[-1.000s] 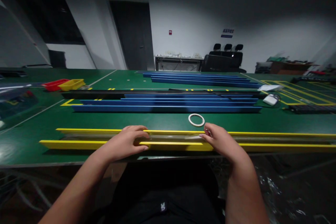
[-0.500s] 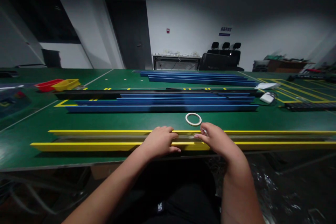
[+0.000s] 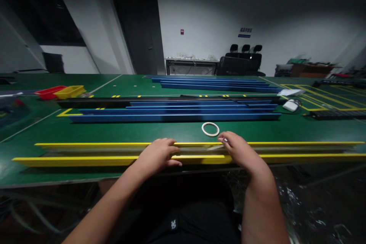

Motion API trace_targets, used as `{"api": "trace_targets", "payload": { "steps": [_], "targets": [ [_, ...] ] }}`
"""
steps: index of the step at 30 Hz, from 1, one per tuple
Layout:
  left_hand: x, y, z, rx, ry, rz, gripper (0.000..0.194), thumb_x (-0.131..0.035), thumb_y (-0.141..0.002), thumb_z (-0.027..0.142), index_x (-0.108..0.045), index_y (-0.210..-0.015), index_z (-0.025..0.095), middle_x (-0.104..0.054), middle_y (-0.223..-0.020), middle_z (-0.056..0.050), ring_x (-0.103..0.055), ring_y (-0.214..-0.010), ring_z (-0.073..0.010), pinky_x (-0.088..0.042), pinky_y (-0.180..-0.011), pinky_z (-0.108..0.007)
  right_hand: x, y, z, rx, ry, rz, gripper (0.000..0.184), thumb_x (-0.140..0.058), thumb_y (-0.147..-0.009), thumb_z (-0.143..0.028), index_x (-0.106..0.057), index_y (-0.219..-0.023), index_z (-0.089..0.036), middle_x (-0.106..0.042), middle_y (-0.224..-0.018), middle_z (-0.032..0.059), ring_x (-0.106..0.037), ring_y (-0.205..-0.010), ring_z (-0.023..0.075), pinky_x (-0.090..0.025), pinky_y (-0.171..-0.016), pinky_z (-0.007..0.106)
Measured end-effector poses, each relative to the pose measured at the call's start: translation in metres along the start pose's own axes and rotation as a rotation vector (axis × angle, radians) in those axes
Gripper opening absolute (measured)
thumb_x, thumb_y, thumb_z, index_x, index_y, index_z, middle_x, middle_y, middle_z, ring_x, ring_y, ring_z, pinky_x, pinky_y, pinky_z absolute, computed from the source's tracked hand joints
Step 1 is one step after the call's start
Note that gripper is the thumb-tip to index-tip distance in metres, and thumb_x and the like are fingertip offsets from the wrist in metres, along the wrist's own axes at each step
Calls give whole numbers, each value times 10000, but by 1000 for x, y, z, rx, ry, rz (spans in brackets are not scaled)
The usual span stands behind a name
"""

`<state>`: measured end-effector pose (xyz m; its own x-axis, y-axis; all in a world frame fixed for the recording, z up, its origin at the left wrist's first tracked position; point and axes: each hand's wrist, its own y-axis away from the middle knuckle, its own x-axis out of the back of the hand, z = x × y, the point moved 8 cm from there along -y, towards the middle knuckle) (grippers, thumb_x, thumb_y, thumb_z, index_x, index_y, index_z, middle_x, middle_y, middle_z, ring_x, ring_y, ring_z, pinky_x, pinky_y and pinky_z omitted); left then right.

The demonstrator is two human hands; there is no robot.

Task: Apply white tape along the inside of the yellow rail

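A long yellow channel-shaped profile (image 3: 85,160) lies lengthwise along the front of the green table, with two raised edges and a pale trough between them. My left hand (image 3: 158,154) is closed over it left of the middle, thumb on the near edge and fingers over the far one. Above the trough, right of the middle, my right hand (image 3: 236,148) has its fingertips pinched together on a thin pale strip (image 3: 215,147) that slants down to the left into the profile. Just beyond the profile, a white ring-shaped roll of tape (image 3: 210,129) lies flat.
Several blue profiles (image 3: 171,117) lie across the green table (image 3: 114,131), with a long black one (image 3: 85,102) behind them. Red (image 3: 50,92) and yellow (image 3: 70,92) bins stand at the left. At the right are a white device (image 3: 291,105) with a cable and a black strip (image 3: 337,115).
The yellow profile has slid left with my left hand on it, and its right end has come into view. My right hand stays nearly in place, and the pale strip shows more clearly.
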<state>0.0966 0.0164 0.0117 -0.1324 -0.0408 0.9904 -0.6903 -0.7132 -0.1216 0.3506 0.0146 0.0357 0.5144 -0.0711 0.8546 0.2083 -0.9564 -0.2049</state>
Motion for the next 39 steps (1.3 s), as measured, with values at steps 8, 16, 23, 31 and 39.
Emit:
{"api": "trace_targets", "payload": {
  "steps": [8,16,23,31,39],
  "targets": [
    [13,48,-60,86,68,-15,361,-689,-782,569,-721,-1022,301,-637,-1219,-55,-606,-1100,-272,-450,-936,-369,-5,3,-7,25,-9,-38,90,-535,-872,-247,-610,-911,-214,-672,-915,43,-583,-811,171,-412,-721,277],
    [21,53,-64,164,186,-28,381,-674,-781,559,-714,-1063,306,-621,-1272,-51,-582,-1171,-261,-439,-1010,-361,-12,3,2,19,-46,-68,215,-473,-881,-216,-644,-1010,-229,-687,-1008,60,-614,-913,192,-437,-800,302],
    [31,30,-28,98,233,-7,397,-614,-831,577,-695,-1106,302,-591,-1312,-47,-591,-1144,-245,-452,-989,-344,-11,3,-5,-3,50,-78,135,-568,-858,-350,-604,-831,-222,-669,-840,41,-583,-744,187,-413,-666,292],
    [3,-29,49,-62,22,5,491,-638,-758,675,-719,-1025,271,-599,-1197,-110,-582,-1088,-302,-449,-930,-428,-12,4,4,2,-55,-70,254,-473,-846,-161,-659,-1001,-236,-718,-938,54,-650,-866,199,-462,-774,311],
    [-10,-44,54,-39,-36,4,476,-682,-745,638,-718,-1049,274,-610,-984,-91,-599,-948,-273,-459,-805,-370,-11,6,8,-64,79,-68,122,-665,-791,-329,-606,-818,-226,-668,-845,33,-576,-752,184,-385,-660,283]
  ]
}}
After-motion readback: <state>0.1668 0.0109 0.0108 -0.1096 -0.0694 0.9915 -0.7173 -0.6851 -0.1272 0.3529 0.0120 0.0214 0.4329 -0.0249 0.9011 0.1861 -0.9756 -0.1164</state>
